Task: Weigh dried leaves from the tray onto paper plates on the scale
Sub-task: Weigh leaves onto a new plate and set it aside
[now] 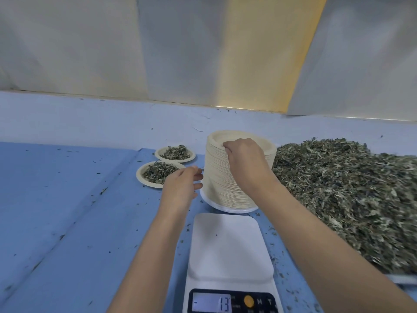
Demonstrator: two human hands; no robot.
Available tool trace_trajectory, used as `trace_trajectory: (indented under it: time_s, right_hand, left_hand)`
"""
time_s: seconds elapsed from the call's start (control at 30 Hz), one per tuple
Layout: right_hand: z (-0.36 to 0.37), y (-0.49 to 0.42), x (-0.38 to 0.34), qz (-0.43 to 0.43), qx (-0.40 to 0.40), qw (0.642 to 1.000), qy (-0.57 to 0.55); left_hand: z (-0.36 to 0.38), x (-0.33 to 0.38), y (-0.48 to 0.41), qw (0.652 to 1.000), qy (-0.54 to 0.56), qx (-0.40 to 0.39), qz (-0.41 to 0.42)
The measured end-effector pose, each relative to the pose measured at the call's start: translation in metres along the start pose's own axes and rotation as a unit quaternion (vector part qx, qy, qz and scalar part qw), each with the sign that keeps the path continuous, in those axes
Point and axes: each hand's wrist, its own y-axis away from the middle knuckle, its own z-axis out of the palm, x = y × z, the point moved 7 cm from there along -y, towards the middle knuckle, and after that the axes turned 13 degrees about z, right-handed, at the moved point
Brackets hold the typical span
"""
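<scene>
Right hand [246, 161] curls its fingers over the top rim of the stack of paper plates [218, 181] — left hand [182, 186], fingers loosely straight, holds nothing beside it.
Scale [228, 245] stands just in front of the stack, display reading 13; dried leaves [338, 188] heap on the right, two filled plates [158, 175] sit left.

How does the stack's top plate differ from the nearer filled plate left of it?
The top plate looks empty; the near plate holds dried leaves. The top plate sits atop the stack, its rim gripped by the right hand; the near plate lies on the table, partly hidden by the left hand. Both are round, pale paper plates.
</scene>
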Motion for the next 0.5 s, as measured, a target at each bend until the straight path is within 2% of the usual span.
trace_trajectory:
  time_s: [0.17,0.37,0.5]
  right_hand:
    - [-0.010,-0.001,-0.002,-0.012,0.053,0.998,-0.034]
    - [-0.031,0.049,-0.034,-0.160,0.152,0.966,-0.134]
    - [-0.029,0.084,-0.039,-0.209,0.176,0.950,-0.149]
  left_hand:
    - [0.000,0.002,0.000,1.000,0.027,0.013,0.006]
    - [-0.002,0.013,0.001,0.993,0.095,0.045,0.046]
    - [-0.004,0.018,0.006,0.991,0.101,0.057,0.061]
